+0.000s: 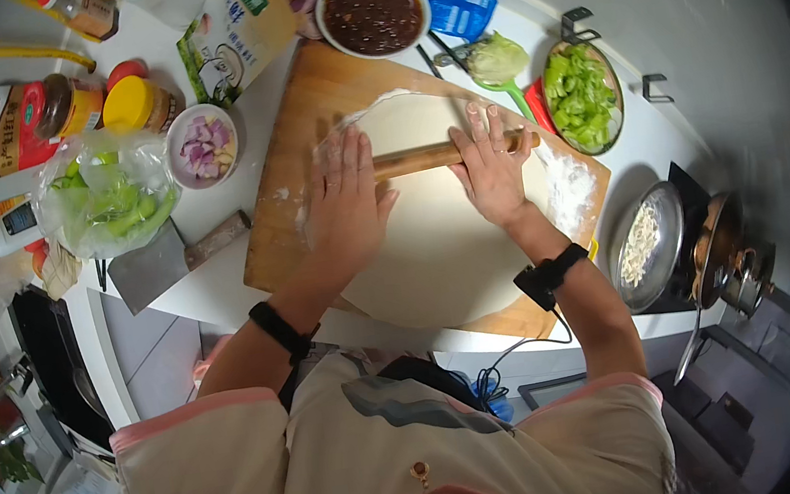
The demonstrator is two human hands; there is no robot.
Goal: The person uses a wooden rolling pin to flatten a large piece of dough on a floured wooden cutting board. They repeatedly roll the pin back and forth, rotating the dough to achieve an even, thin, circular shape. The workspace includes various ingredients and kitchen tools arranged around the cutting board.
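Note:
A large, thin, rounded sheet of dough [433, 249] covers much of a wooden board [284, 156]. Across its far part lies a wooden rolling pin [417, 160]. My left hand [348, 196] rests flat on the pin's left end, fingers stretched out and pointing away from me. My right hand [493, 165] lies over the pin's right part, its fingers spread and palm down. Neither hand is closed round the pin. White flour [568, 185] is scattered on the board to the right of my right hand.
A cleaver [159, 269] lies left of the board, near a bowl of chopped onion [203, 146] and a plastic bag of green peppers [108, 200]. A bowl of dark sauce [373, 13] stands at the board's far edge. Cut green peppers [580, 98] and a pan [648, 245] are at right.

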